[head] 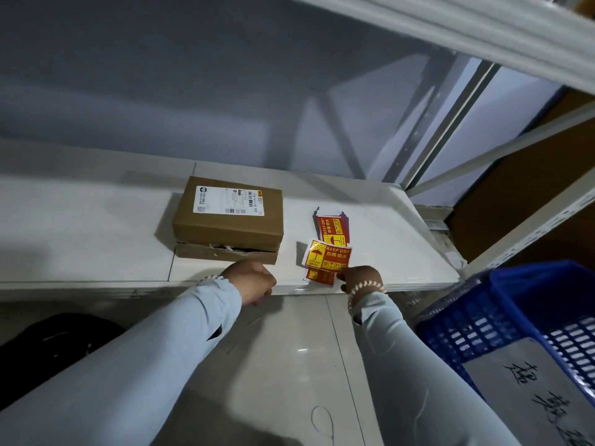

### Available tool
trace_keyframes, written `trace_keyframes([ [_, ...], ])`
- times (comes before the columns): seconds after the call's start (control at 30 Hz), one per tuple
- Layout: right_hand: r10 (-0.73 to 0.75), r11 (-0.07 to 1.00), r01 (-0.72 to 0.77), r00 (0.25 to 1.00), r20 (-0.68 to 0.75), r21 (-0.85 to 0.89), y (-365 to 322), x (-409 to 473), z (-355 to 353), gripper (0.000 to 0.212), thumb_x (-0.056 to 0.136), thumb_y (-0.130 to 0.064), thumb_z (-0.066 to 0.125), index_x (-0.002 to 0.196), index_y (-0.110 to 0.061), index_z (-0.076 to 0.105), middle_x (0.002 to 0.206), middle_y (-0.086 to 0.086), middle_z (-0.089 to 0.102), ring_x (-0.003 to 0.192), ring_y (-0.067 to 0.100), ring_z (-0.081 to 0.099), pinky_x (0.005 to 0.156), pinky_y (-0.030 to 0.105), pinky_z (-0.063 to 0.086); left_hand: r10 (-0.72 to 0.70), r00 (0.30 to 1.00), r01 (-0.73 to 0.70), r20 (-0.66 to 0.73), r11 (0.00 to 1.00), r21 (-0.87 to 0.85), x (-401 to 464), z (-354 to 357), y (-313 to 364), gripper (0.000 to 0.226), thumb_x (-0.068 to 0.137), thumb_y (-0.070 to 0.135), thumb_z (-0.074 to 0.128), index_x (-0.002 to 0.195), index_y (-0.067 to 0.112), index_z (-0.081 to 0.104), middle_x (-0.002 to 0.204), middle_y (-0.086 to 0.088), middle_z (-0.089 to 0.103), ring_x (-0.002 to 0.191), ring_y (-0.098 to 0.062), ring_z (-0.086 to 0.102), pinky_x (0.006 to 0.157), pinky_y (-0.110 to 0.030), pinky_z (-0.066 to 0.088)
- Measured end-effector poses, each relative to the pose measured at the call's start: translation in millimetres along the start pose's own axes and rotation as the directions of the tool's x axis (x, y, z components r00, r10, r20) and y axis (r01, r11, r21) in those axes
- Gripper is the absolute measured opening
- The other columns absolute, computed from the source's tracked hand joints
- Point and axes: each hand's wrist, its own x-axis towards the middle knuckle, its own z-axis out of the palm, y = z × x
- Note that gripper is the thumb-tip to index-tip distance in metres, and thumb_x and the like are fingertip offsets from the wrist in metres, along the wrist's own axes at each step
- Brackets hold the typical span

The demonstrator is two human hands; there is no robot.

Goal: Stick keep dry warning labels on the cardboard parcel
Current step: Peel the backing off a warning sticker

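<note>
White steel shelving [418,27] fills the view against a grey wall [161,75], and its pale shelf board [80,226] is the work surface; a blue slotted crate [515,317] stands low on the right over a tiled floor [289,365]. On the board sits the cardboard parcel [229,217], carrying a white shipping label [228,201] on top and resting on a flatter piece of cardboard [225,254]. Just right of it lies a small stack of red and yellow labels [331,227]. The right hand [362,279] pinches the near edge of one keep dry label [327,255] between thumb and fingers, lifted at the board's front edge. The left hand [254,281] is loosely curled, holding nothing, near the parcel's front. The step looks like label pick-up; next the backing likely needs peeling, which calls for the left hand, before pressing onto bare cardboard beside the shipping label
</note>
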Motion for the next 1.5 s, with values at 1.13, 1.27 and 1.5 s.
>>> trace_keyframes([
  [1.13,-0.465,0.879,0.461,0.886,0.001,0.121,-91,-280,-9,0.028,0.088,-0.019,0.058,0.06,-0.019,0.058,0.086,0.01,0.074,0.053,0.014,0.053,0.055,0.024,0.041,0.198,0.952,-0.266,-0.235,0.914,-0.306,-183,-75,-16,0.013,0.094,0.029,0.055,0.097,0.02,0.065,0.097,0.002,0.071,0.078,-0.013,0.065,0.073,-0.028,0.048],
  [1.27,-0.462,0.883,0.46,0.887,-0.004,0.09,-92,-281,-7,0.024,0.088,-0.017,0.056,0.064,-0.016,0.06,0.08,0.007,0.072,0.053,0.012,0.052,0.054,0.023,0.04,0.17,0.956,-0.248,-0.241,0.905,-0.346,-179,-75,-16,0.015,0.093,0.029,0.057,0.099,0.019,0.066,0.096,0.002,0.071,0.078,-0.015,0.065,0.075,-0.03,0.048],
  [1.5,-0.445,0.893,0.442,0.896,0.01,0.084,-96,-274,-3,0.018,0.088,-0.017,0.057,0.073,-0.011,0.064,0.068,0.0,0.066,0.054,0.011,0.052,0.055,0.023,0.04,0.125,0.962,-0.213,-0.242,0.9,-0.381,-170,-82,-18,0.017,0.092,0.032,0.054,0.095,0.023,0.067,0.099,0.002,0.071,0.086,-0.02,0.064,0.081,-0.033,0.049],
])
